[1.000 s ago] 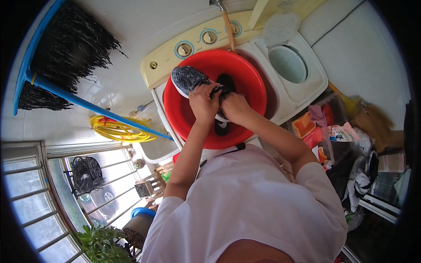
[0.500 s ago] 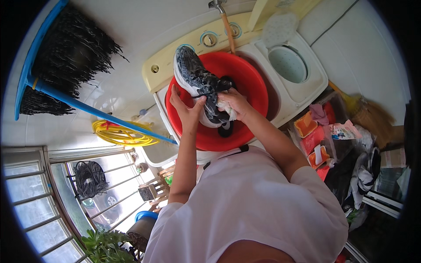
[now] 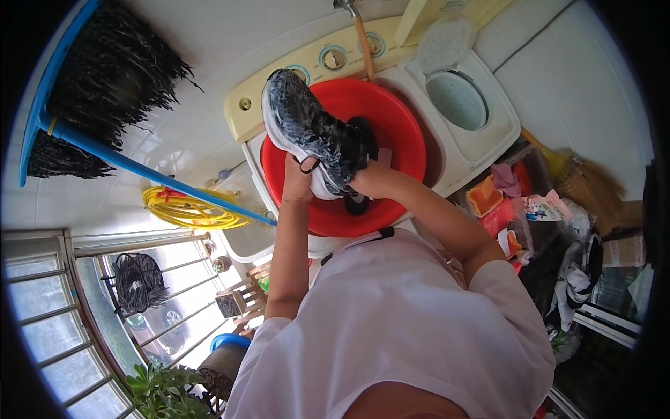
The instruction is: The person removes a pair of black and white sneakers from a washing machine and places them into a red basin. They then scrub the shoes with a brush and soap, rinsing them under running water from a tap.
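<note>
Since half a second ago, the toe of the mottled black-and-grey textile shoe with the thick white sole (image 3: 307, 126) has swung slightly left, and the left hand (image 3: 297, 179), spread beside it then, has gone in against the sole. From my remote seat I see the shoe slanting above the round red plastic basin (image 3: 407, 140), its toe past the upper-left rim, its heel over the basin's middle. The left hand grips the sole's near edge, fingers running out of sight underneath; a thin black loop (image 3: 307, 166) lies at its thumb. The right hand (image 3: 370, 180) presses in at the heel, but its fingers are hidden, so I cannot tell whether they pinch anything.

I have bare, smooth red wall along the basin's right edge; its upper-left rim is crowded by the toe. Whitish streaks, like suds, coat the shoe's textured upper. Beneath the heel lie a black item (image 3: 357, 204) and a pale flat bar (image 3: 384, 158).

The basin sits on a cream and white plastic washing machine (image 3: 481, 148), up against its knobbed panel (image 3: 262, 91). Markings ring the round dials (image 3: 333, 59), too small for me to read.
</note>
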`<state>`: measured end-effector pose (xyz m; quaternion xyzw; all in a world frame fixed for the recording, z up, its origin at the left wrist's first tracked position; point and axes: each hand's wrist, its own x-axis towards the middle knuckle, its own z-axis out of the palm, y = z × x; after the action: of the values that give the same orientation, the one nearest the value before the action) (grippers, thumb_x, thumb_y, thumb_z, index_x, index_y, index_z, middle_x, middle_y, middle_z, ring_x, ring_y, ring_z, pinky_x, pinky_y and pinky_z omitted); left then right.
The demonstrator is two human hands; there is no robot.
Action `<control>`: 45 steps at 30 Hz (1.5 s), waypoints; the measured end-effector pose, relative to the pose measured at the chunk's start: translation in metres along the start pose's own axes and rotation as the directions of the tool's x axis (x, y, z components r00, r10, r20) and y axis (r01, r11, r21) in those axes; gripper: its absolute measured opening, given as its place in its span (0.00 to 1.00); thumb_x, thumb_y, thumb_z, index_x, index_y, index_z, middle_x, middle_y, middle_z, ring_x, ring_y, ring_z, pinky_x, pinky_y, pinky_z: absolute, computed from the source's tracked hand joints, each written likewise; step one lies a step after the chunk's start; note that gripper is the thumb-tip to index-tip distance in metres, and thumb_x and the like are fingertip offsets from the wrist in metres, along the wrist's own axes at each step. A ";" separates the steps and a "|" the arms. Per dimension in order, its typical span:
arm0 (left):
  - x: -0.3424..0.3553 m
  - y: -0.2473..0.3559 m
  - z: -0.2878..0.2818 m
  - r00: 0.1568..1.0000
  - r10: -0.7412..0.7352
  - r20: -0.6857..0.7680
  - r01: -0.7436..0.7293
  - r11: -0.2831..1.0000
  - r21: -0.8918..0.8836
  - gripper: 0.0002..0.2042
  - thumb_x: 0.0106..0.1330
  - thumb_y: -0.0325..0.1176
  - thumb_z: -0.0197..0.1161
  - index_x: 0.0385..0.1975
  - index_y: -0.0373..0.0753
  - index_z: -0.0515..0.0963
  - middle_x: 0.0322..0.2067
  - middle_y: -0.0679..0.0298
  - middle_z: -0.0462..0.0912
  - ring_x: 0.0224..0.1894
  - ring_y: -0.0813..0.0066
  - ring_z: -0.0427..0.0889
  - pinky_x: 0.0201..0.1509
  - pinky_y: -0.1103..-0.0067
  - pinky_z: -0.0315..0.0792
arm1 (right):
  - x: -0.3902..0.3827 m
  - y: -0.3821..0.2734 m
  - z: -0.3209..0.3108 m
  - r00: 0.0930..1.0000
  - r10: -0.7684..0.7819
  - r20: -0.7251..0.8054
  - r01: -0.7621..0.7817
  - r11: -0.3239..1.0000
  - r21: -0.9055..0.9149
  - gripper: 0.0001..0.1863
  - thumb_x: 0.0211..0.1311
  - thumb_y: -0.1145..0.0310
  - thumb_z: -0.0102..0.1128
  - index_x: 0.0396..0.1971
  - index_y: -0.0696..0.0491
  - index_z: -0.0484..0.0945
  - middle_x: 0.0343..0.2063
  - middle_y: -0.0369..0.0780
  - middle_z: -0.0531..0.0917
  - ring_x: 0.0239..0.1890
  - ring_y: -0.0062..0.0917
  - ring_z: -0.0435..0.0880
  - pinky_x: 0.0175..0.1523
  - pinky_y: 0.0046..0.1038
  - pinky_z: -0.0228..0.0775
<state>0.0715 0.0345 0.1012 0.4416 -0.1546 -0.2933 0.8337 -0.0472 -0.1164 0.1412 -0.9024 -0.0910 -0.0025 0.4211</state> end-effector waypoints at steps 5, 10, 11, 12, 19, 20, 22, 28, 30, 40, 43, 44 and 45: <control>-0.004 -0.003 0.000 0.996 -0.042 -0.079 0.041 0.999 -0.009 0.37 0.53 0.44 0.79 0.59 0.33 0.70 0.51 0.62 0.82 0.54 0.68 0.81 0.60 0.71 0.74 | -0.007 0.004 0.004 0.995 0.049 -0.089 -0.050 0.999 0.000 0.22 0.64 0.77 0.50 0.58 0.58 0.74 0.54 0.51 0.79 0.56 0.47 0.78 0.65 0.41 0.67; -0.007 0.007 -0.016 0.992 -0.028 -0.127 0.039 0.995 0.090 0.33 0.55 0.38 0.76 0.59 0.33 0.70 0.52 0.60 0.81 0.54 0.66 0.81 0.61 0.69 0.75 | -0.014 0.007 0.015 0.971 0.192 -0.141 -0.017 0.646 0.763 0.19 0.68 0.72 0.57 0.58 0.57 0.74 0.51 0.45 0.81 0.54 0.33 0.82 0.61 0.31 0.72; -0.009 0.012 -0.018 0.993 -0.019 -0.116 0.028 0.997 0.072 0.33 0.56 0.38 0.75 0.59 0.33 0.70 0.52 0.60 0.81 0.54 0.65 0.82 0.61 0.69 0.75 | -0.015 0.002 0.012 0.958 0.287 -0.021 -0.099 0.398 0.912 0.19 0.69 0.71 0.59 0.58 0.57 0.74 0.51 0.43 0.82 0.53 0.30 0.82 0.61 0.29 0.72; -0.012 0.009 -0.027 0.993 0.003 -0.119 0.001 1.000 0.031 0.30 0.58 0.35 0.72 0.60 0.34 0.69 0.53 0.59 0.81 0.54 0.64 0.82 0.60 0.69 0.75 | -0.016 0.004 0.013 0.961 0.269 -0.069 -0.031 0.352 0.935 0.20 0.69 0.67 0.62 0.57 0.56 0.74 0.49 0.41 0.81 0.49 0.25 0.84 0.54 0.26 0.77; -0.017 -0.007 -0.054 0.918 -0.372 0.139 0.396 0.834 -0.384 0.22 0.76 0.45 0.51 0.63 0.38 0.70 0.57 0.56 0.79 0.58 0.59 0.80 0.65 0.65 0.75 | -0.022 -0.001 -0.056 0.815 0.474 -0.333 0.078 0.480 0.874 0.19 0.70 0.66 0.60 0.58 0.50 0.75 0.49 0.38 0.80 0.47 0.24 0.83 0.46 0.26 0.79; -0.014 -0.003 -0.036 0.900 -0.391 0.191 0.435 0.788 -0.436 0.23 0.76 0.47 0.50 0.63 0.38 0.70 0.56 0.55 0.80 0.57 0.60 0.80 0.64 0.65 0.75 | -0.008 -0.007 -0.061 0.792 0.377 -0.480 0.187 0.598 0.779 0.19 0.70 0.68 0.60 0.59 0.51 0.74 0.50 0.38 0.79 0.50 0.24 0.81 0.52 0.27 0.76; -0.009 0.000 -0.007 0.873 -0.385 0.300 0.487 0.722 -0.492 0.22 0.77 0.46 0.49 0.62 0.38 0.71 0.53 0.55 0.82 0.53 0.61 0.81 0.62 0.65 0.77 | 0.024 -0.012 -0.058 0.760 0.101 -0.642 0.316 0.806 0.500 0.20 0.69 0.70 0.59 0.60 0.51 0.74 0.50 0.40 0.78 0.55 0.27 0.77 0.60 0.30 0.69; -0.014 -0.005 0.005 0.898 -0.362 0.249 0.431 0.834 -0.345 0.23 0.75 0.48 0.55 0.61 0.39 0.73 0.49 0.59 0.83 0.49 0.65 0.83 0.56 0.71 0.80 | 0.073 0.021 -0.055 0.786 -0.231 -0.573 0.165 0.972 -0.166 0.19 0.62 0.72 0.62 0.54 0.47 0.78 0.44 0.43 0.80 0.50 0.41 0.78 0.60 0.39 0.70; -0.021 0.007 -0.006 0.906 -0.383 0.182 0.423 0.791 -0.441 0.24 0.75 0.50 0.54 0.61 0.39 0.73 0.50 0.57 0.83 0.50 0.63 0.83 0.57 0.68 0.80 | 0.071 0.039 -0.059 0.648 0.059 -0.759 0.207 0.946 0.250 0.14 0.66 0.72 0.62 0.50 0.54 0.77 0.40 0.40 0.83 0.44 0.27 0.82 0.52 0.31 0.74; -0.027 -0.010 -0.072 0.950 -0.309 -0.037 0.280 0.901 -0.331 0.28 0.72 0.53 0.46 0.55 0.32 0.74 0.43 0.44 0.83 0.43 0.46 0.84 0.50 0.56 0.82 | 0.003 0.113 0.069 0.852 0.470 -0.231 -0.244 0.747 0.619 0.16 0.66 0.67 0.65 0.49 0.55 0.74 0.35 0.39 0.81 0.37 0.23 0.81 0.41 0.27 0.73; -0.026 -0.006 -0.051 0.936 -0.353 0.012 0.327 0.854 -0.405 0.28 0.73 0.53 0.47 0.58 0.33 0.73 0.46 0.47 0.83 0.46 0.50 0.84 0.52 0.58 0.81 | 0.007 0.110 0.063 0.823 0.211 -0.528 -0.085 0.964 0.252 0.22 0.67 0.62 0.63 0.57 0.52 0.73 0.54 0.47 0.77 0.56 0.36 0.77 0.60 0.34 0.68; -0.028 0.001 -0.038 0.930 -0.365 0.034 0.341 0.828 -0.445 0.27 0.74 0.52 0.48 0.59 0.34 0.72 0.47 0.49 0.83 0.47 0.52 0.84 0.53 0.60 0.81 | 0.011 0.098 0.051 0.767 0.084 -0.637 -0.013 0.993 0.115 0.24 0.68 0.60 0.62 0.60 0.51 0.73 0.60 0.49 0.75 0.62 0.39 0.74 0.65 0.37 0.65; -0.028 0.006 -0.030 0.929 -0.359 0.092 0.360 0.817 -0.450 0.25 0.75 0.50 0.50 0.59 0.35 0.72 0.48 0.51 0.83 0.47 0.55 0.84 0.54 0.62 0.81 | 0.019 0.071 0.030 0.755 -0.012 -0.655 0.116 0.987 0.114 0.25 0.70 0.56 0.58 0.62 0.50 0.73 0.64 0.47 0.71 0.67 0.40 0.68 0.69 0.40 0.59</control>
<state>0.0672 0.0738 0.0898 0.2524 0.0041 -0.4740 0.8435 -0.0193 -0.1352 0.0693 -0.8076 0.0305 -0.3242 0.4917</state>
